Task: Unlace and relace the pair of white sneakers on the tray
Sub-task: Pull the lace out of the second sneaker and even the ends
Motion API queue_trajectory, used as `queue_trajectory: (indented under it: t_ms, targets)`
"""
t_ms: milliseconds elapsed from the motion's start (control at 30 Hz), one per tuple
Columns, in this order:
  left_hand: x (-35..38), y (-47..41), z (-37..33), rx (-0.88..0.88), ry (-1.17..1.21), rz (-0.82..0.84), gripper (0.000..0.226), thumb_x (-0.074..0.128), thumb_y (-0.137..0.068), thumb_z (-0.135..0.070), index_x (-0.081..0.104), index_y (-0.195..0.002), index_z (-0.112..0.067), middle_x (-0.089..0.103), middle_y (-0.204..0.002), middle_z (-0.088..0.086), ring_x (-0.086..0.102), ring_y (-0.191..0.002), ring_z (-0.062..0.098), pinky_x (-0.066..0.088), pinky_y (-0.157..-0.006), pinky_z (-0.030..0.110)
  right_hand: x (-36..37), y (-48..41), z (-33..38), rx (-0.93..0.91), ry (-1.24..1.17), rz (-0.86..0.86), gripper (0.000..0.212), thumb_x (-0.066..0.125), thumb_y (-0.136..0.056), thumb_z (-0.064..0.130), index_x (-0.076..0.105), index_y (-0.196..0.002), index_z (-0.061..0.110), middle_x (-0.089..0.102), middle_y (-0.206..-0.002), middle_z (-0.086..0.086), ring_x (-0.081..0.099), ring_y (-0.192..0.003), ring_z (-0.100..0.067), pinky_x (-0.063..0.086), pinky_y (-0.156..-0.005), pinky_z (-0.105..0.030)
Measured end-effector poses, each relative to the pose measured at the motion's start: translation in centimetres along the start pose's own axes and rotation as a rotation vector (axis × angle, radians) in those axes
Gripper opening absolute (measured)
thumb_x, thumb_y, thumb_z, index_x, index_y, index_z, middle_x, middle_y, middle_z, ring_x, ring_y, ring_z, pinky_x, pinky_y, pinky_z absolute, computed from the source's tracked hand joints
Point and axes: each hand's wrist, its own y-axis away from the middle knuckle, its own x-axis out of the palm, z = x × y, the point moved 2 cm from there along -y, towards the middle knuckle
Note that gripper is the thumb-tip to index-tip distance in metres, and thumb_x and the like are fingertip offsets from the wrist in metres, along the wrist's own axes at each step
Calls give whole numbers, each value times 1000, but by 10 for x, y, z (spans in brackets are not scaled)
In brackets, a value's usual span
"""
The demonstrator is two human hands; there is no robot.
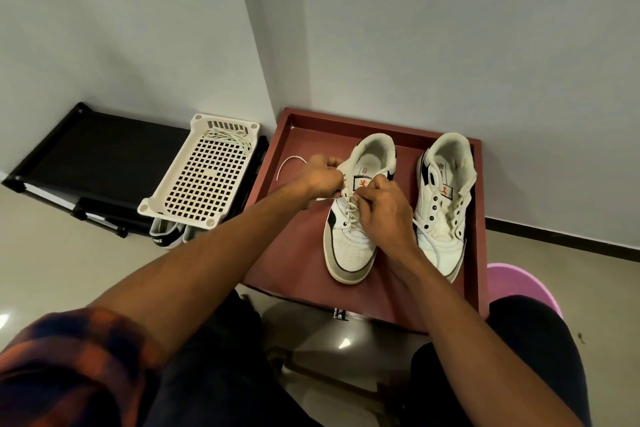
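Red tray (298,139), both hands (322,177) (382,210) on sneaker lace (290,159)

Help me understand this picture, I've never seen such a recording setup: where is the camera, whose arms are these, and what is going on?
There is no machine here. A person wears a camera on the head, looking forward and down, so you see their own two arms. On a red-brown tray stand a left sneaker and a right sneaker, both white. Both hands work on the left one: the left hand grips its lace, whose free end loops out over the tray, and the right hand pinches the lace near the eyelets. The right sneaker shows empty upper eyelets. Beside the tray sits a white plastic basket with another lace in it.
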Motion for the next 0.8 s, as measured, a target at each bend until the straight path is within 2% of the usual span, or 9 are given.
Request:
queue_trajectory:
  t_ms: [67,133,300,367,433,533,667,733,800]
  targets:
    - [0,1,0,12,-6,-2,35,48,-86,15,66,-101,-11,66,-86,13,62,-71,19,58,-64,31,1,-1,-1,9,-5,2,8,71,-92,18,79,-90,18,55,-84,3,52,-79,-19,32,-60,-24]
    - [0,0,0,12,-5,-9,34,50,-86,14,66,-102,-11,66,-86,13,62,-68,18,57,-61,28,2,-2,-1,12,-25,20,9,71,-92,19,80,-91,18,54,-82,3,53,-79,-20,35,-60,-26]
    - [0,-1,3,38,-10,2,35,62,-83,12,69,-113,-5,71,-87,11,65,-72,19,59,-75,37,3,-11,0,14,-61,105,10,73,-92,21,82,-95,20,48,-80,5,52,-80,-18,36,-62,-27]
    - [-1,0,6,78,-2,51,29,69,-83,7,71,-109,-6,73,-86,9,66,-71,16,59,-76,34,1,-13,0,10,-65,147,11,71,-93,20,82,-92,19,49,-79,3,54,-80,-20,37,-61,-29]
    - [-5,2,14,89,68,111,17,74,-85,-2,72,-101,-7,73,-90,10,67,-79,16,58,-80,31,0,-12,-2,20,-84,167,16,69,-95,21,79,-84,16,50,-78,2,54,-77,-20,36,-60,-29]
    - [-11,4,28,91,147,151,3,70,-90,-6,72,-93,-5,73,-83,8,68,-81,15,59,-75,22,-2,-13,-4,42,-118,203,24,67,-97,23,74,-76,13,52,-79,2,53,-73,-15,38,-58,-31]
    - [-7,10,37,207,-47,83,6,70,-90,-4,74,-92,0,69,-70,4,62,-58,6,53,-63,22,-3,-18,-6,92,-180,289,26,67,-97,24,72,-73,14,50,-79,1,51,-68,-13,40,-61,-34]
    - [-8,8,36,245,-152,20,4,72,-89,-6,75,-91,-3,70,-71,1,63,-58,3,54,-65,24,-7,-22,-7,94,-191,344,31,67,-97,23,69,-67,13,49,-77,2,51,-67,-13,40,-62,-34]
    - [-9,6,33,268,-274,-14,5,72,-90,-10,76,-89,-8,71,-73,-1,64,-62,5,55,-70,27,-14,-29,-3,88,-145,376,35,67,-95,21,66,-60,16,55,-74,4,56,-67,-15,42,-63,-33]
